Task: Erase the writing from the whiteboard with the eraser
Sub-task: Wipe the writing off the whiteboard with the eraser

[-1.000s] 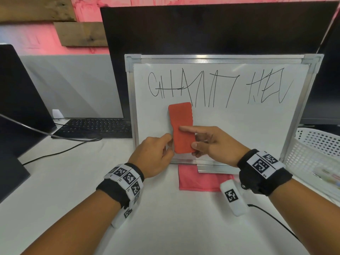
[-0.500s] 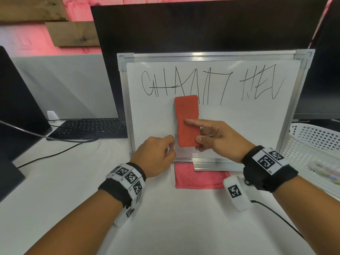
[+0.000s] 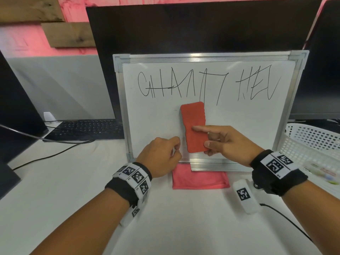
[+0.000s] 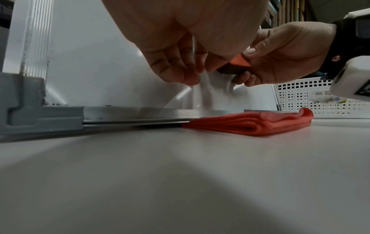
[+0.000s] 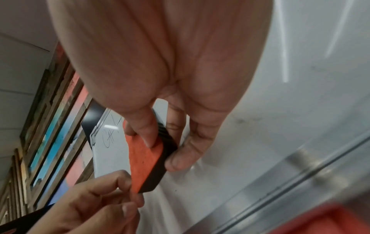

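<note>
My right hand [image 3: 231, 144] grips the eraser [image 3: 194, 127], thumb on the near long edge, index finger laid across its orange face, other fingers curled round the far side. The eraser is a long rounded block, orange on the side facing me with a rough, grainy skin; the right wrist view shows a black ribbed layer [image 5: 166, 142] behind the orange, turned toward the whiteboard [image 3: 156, 116]. It stands nearly upright at the board's middle, top tilted slightly toward 11 o'clock, its upper end just below the black writing [image 3: 207, 85], which runs along the upper part of the board from 10 to 2 o'clock. I cannot tell whether the black side presses the surface or hovers just off it.

My left hand [image 3: 161, 157] sits at 8 o'clock from the eraser, just beside its lower corner, fingers curled with thumb and fingertips drawn together, holding nothing that I can see. The board leans upright against a dark monitor [image 3: 202, 26]. A folded red cloth [image 3: 200, 179] lies on the table [image 3: 73, 181] at 6 o'clock, against the board's lower frame. A white basket [image 3: 312, 144] stands at 3 o'clock, a keyboard [image 3: 84, 128] at 9.
</note>
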